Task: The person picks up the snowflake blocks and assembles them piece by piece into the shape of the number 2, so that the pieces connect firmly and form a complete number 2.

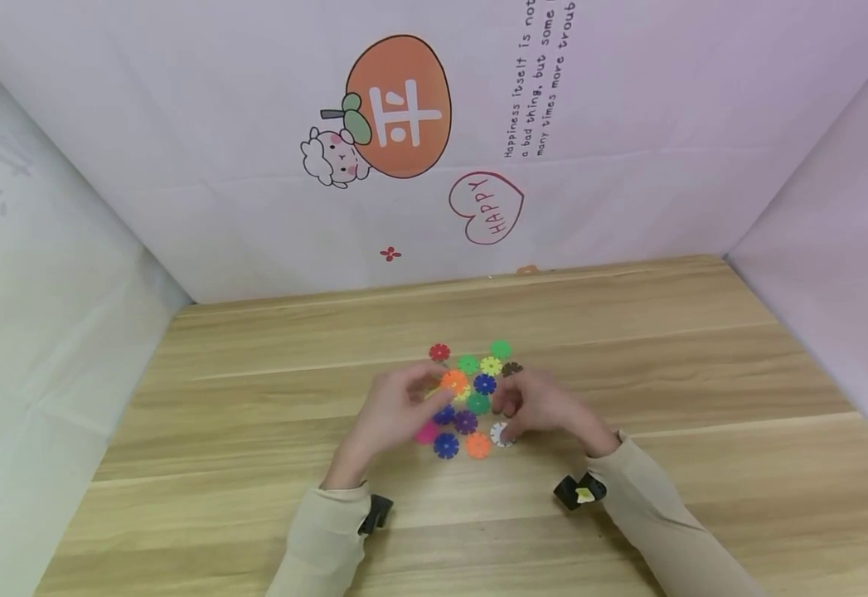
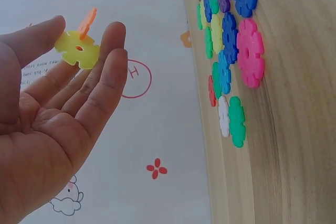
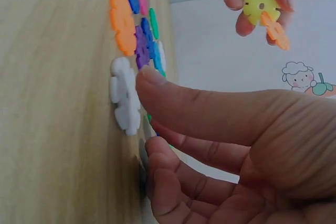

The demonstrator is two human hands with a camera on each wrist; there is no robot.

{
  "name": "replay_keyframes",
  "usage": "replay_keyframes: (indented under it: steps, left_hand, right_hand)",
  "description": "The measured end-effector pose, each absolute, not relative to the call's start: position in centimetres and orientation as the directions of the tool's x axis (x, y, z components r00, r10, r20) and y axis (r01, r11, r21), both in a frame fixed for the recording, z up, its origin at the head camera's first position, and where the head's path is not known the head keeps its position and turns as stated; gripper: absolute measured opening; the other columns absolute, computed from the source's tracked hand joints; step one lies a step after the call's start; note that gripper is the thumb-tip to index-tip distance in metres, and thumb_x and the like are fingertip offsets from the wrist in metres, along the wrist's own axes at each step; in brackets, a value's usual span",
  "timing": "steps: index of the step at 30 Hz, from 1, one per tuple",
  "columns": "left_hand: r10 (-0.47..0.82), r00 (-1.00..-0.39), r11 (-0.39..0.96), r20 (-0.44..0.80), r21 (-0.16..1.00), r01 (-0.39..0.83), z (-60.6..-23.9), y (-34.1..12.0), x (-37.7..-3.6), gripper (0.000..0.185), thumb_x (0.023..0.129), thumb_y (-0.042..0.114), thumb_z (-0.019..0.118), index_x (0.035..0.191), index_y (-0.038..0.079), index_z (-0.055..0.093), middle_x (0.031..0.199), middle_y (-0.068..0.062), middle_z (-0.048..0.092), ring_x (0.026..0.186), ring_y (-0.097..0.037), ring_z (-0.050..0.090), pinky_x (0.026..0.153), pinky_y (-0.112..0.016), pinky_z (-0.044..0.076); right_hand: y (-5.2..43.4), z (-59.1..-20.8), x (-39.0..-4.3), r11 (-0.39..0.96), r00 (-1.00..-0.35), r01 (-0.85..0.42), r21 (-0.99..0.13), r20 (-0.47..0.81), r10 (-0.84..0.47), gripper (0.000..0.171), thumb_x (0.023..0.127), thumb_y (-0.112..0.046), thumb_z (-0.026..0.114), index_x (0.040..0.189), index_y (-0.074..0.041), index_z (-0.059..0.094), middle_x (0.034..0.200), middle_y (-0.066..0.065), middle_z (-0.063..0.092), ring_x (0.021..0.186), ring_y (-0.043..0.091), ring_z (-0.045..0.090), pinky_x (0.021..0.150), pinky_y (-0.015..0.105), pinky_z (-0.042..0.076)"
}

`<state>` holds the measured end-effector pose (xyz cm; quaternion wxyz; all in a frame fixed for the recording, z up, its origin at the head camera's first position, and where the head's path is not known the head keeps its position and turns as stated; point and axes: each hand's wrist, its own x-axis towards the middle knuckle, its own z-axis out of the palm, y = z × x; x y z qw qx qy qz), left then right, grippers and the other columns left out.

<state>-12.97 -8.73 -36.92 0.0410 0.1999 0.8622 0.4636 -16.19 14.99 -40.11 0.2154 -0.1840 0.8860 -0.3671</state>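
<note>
Above the table my left hand (image 1: 398, 405) pinches a yellow snowflake disc (image 2: 77, 51) between thumb and fingers. An orange snowflake disc (image 3: 277, 32) is slotted into its edge at an angle. My right hand (image 1: 545, 405) is low at the right side of the loose discs, its fingers loosely bent. Its thumb tip is right at the edge of a white snowflake disc (image 3: 125, 97), which lies on the tabletop; the fingertips are beside that disc and not closed round it.
Several loose snowflake discs lie between the hands, among them a purple disc (image 1: 466, 422), a blue disc (image 1: 446, 445), an orange disc (image 1: 477, 445) and a red disc (image 1: 439, 352). The wooden table (image 1: 254, 414) meets a printed white backdrop (image 1: 254, 224) behind.
</note>
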Motion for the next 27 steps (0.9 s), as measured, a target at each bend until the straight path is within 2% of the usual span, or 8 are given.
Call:
replay_keyframes:
  steps: [8,19,27]
  left_hand:
    - [0.385,-0.916,0.467,0.113,0.832,0.299,-37.05,-8.65,-13.01,0.033,0.092,0.022,0.065,0.125,0.016,0.062,0.123,-0.002,0.064,0.107,-0.021,0.064,0.09,-0.039,0.052]
    - [0.405,-0.91,0.47,0.085,0.834,0.287,-37.32,-8.75,-13.12,0.039,0.092,0.022,0.066,0.13,0.019,0.059,0.125,-0.002,0.062,0.107,-0.018,0.063,0.086,-0.033,0.054]
    - [0.432,-0.896,0.446,0.102,0.839,0.311,-37.54,-8.83,-13.19,0.038,0.094,0.021,0.062,0.132,0.017,0.057,0.122,-0.008,0.064,0.101,-0.024,0.066,0.082,-0.034,0.055]
  right_hand:
    - [14.83,-40.14,-15.92,0.711,-0.829,-0.216,-0.669,-0.259,-0.496,0.037,0.06,-0.008,0.089,0.087,-0.01,0.064,0.08,0.004,0.055,0.073,0.017,0.048,0.061,0.029,0.044]
    - [14.61,-39.82,-15.57,0.721,-0.807,-0.259,-0.643,-0.267,-0.528,0.032,0.064,0.002,0.084,0.082,-0.01,0.061,0.075,0.003,0.054,0.069,0.017,0.047,0.057,0.028,0.044]
    - [14.44,-39.51,-15.31,0.733,-0.807,-0.248,-0.634,-0.284,-0.518,0.034,0.065,0.011,0.078,0.084,-0.009,0.058,0.078,0.004,0.054,0.071,0.019,0.048,0.057,0.028,0.045]
